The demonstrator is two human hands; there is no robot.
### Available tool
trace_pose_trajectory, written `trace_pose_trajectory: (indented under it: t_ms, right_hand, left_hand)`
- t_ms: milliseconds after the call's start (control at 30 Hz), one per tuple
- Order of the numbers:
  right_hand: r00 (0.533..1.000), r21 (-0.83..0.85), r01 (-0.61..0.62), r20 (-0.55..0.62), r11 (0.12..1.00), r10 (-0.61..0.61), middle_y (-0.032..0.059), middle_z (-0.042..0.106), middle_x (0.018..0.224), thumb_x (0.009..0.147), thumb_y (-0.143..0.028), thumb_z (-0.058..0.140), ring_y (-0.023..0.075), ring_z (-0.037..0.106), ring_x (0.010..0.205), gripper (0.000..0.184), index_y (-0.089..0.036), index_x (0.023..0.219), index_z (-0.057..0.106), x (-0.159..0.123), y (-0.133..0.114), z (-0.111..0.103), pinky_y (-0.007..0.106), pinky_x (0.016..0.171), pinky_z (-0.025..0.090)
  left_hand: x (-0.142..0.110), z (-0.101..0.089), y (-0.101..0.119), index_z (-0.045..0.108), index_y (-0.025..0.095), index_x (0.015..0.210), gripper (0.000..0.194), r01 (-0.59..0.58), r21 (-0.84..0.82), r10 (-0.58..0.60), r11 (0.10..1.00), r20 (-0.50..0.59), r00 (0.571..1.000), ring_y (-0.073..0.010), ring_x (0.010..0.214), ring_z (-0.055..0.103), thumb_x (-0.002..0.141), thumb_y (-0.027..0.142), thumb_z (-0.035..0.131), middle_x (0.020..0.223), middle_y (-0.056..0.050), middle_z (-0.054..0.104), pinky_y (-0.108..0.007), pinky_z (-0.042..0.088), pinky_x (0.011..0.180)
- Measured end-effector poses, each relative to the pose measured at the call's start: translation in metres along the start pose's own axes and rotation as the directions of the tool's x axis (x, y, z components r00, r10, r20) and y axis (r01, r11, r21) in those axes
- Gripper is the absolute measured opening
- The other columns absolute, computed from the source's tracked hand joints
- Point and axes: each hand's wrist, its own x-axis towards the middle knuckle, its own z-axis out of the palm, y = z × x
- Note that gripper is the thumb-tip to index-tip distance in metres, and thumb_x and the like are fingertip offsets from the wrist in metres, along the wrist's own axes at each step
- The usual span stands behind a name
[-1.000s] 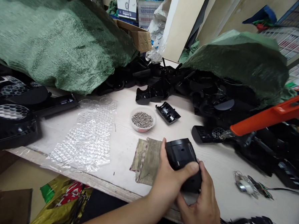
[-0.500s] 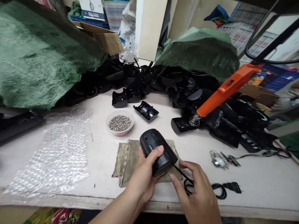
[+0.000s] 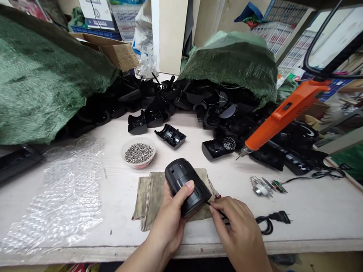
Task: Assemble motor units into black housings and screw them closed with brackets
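Left to right. One crinkled sheet of clear bubble wrap (image 3: pixel 71 199) lies left of the left hand's fingers. One frayed, folded khaki cloth (image 3: pixel 143 203) lies beneath them. Left hand (image 3: pixel 169 220): fingers and thumb (image 3: pixel 185 189) clenched around one rounded matte-black plastic housing (image 3: pixel 179 174), held over the cloth. Beyond those fingers sits one round tub of steel screws (image 3: pixel 139 154). Right hand (image 3: pixel 240 232): fingertips pinch one thin black cable (image 3: pixel 263 223) at the housing's end. Right of these fingers, the cable loops loosely to one black plug (image 3: pixel 280 216). Farther beyond them lies one orange rotary tool (image 3: pixel 282 117).
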Motion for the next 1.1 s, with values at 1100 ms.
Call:
trace_pose_trajectory:
  t_ms: [1100]
  right_hand:
    - [0.94, 0.709, -0.325, 0.171, 0.626, 0.294, 0.0018, 0.068, 0.114, 0.085, -0.048, 0.055, 0.0208, 0.06, 0.106, 0.03, -0.029, 0.105, 0.068, 0.039, 0.019, -0.004, 0.028, 0.092, 0.043]
  left_hand:
    - [-0.019, -0.026, -0.004, 0.032, 0.029, 0.14, 0.104, -0.342, 0.712, 0.004, 0.613, 0.43, 0.903, -0.0292, 0.127, 0.043, 0.052, 0.036, 0.085, 0.139, -0.006, 0.047, -0.043, 0.036, 0.106]
